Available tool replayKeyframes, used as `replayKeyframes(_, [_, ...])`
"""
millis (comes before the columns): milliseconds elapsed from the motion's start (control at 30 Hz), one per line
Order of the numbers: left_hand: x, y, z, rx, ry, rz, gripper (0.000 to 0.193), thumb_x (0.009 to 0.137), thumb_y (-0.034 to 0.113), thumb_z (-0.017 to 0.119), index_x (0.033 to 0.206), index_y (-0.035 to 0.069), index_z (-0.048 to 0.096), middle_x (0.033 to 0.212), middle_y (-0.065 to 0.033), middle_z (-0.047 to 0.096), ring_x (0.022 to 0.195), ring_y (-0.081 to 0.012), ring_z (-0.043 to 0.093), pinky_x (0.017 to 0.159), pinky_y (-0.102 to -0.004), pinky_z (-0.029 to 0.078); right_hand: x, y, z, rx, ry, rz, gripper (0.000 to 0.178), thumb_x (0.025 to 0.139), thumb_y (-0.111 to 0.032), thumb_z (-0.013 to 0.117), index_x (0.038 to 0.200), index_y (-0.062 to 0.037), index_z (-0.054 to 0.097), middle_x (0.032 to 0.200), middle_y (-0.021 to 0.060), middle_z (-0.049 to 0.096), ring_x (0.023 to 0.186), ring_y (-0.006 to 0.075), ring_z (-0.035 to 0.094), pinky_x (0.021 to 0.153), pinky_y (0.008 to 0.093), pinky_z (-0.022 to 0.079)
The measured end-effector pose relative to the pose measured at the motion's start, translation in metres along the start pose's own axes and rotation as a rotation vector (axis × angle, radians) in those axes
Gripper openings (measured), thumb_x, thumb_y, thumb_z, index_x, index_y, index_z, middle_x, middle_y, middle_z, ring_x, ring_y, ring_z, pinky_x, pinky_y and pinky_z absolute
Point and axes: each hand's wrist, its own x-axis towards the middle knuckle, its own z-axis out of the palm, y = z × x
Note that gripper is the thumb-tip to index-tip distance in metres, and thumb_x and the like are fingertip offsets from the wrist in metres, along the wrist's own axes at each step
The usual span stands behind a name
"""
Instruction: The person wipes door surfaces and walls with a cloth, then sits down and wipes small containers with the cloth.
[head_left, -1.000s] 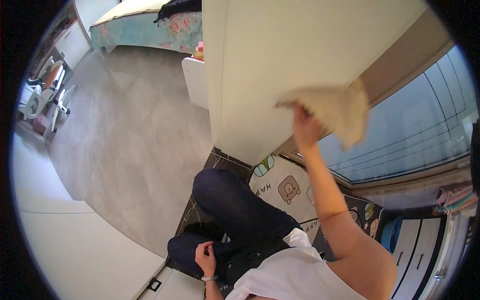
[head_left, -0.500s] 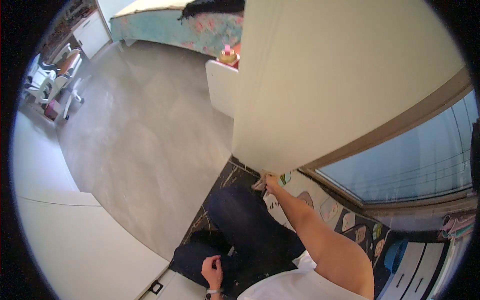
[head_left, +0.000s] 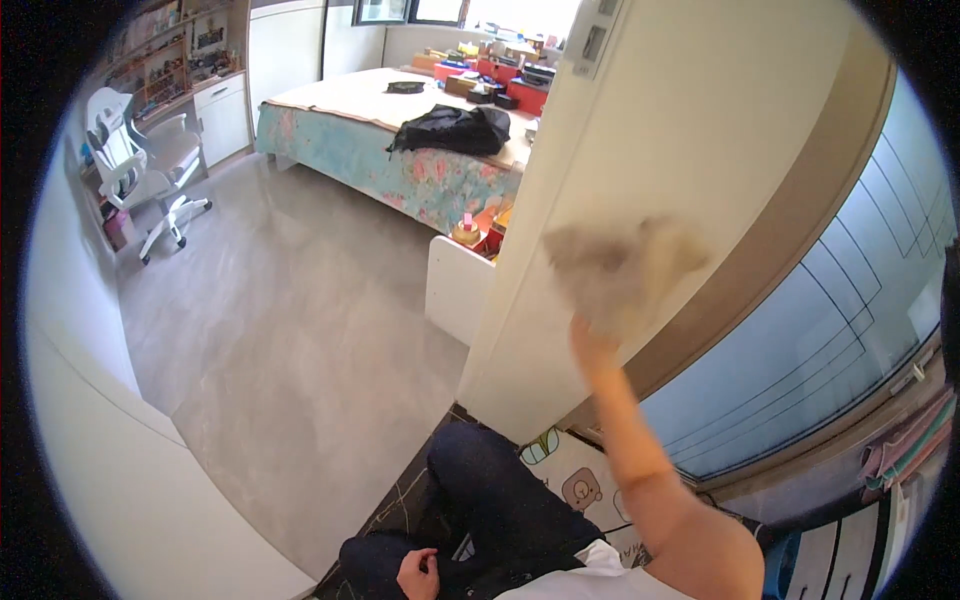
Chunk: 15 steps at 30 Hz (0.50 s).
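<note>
My right hand [head_left: 594, 347] is raised in front of the white door or wall panel [head_left: 690, 130], gripping a pale beige-grey cloth [head_left: 622, 268]. Motion smears the cloth and my fingers; the cloth spreads over the panel's surface. Low in the picture, my left hand [head_left: 418, 575] rests on my dark trousers [head_left: 490, 480] with its fingers curled in, and nothing shows in it. I am squatting or kneeling beside the panel's foot.
A frosted glass door [head_left: 790, 310] in a brown frame stands to the right. Below lies a cartoon-patterned mat [head_left: 575, 460]. A white cabinet [head_left: 150, 500] is at lower left. Beyond the grey floor [head_left: 270, 330] are a bed [head_left: 350, 165] and a white wheeled chair [head_left: 140, 165].
My right hand has risen from the panel's foot to well up its face, carrying the cloth. The view has tilted up, showing more of the bed and room. The left hand stays on the trousers.
</note>
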Motion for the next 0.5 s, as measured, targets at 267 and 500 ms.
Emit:
replayKeyframes(267, [-0.003,-0.028,0.019,0.031,-0.036,-0.177,0.009,0.087,0.009,0.063,0.092,0.006,0.070,0.082,-0.0086,0.065,0.069,-0.0207,0.063,0.064,-0.0326,0.050,0.277,-0.034,-0.057,-0.248,0.118,-0.212,0.040,0.075,-0.011,0.063,0.113,0.0020,0.061,0.125,0.0194,0.057,0.120,0.0359,0.050,0.101,0.0508,0.037])
replayKeyframes(500, [0.003,-0.010,0.019,-0.077,0.048,-0.116,0.007,0.084,0.006,0.062,0.088,0.006,0.067,0.077,-0.0093,0.062,0.068,-0.0252,0.062,0.063,-0.0331,0.049,0.114,-0.016,0.012,0.137,0.003,-0.563,0.037,0.075,-0.007,0.058,0.111,-0.0014,0.063,0.132,0.0133,0.053,0.134,0.0317,0.039,0.110,0.0501,0.028])
